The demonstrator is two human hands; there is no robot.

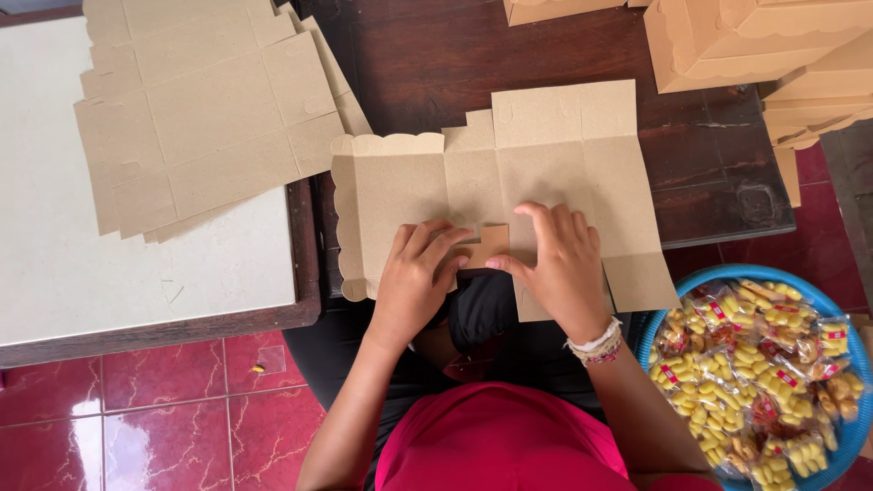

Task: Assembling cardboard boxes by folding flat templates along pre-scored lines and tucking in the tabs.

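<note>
A stack of flat cardboard sheets (205, 114) lies on the pale bench (55, 264). Folded boxes (764, 41) stand at the upper right. A blue basket (823, 305) holds snack packets (759, 373) above the red tile floor (164, 418).
</note>
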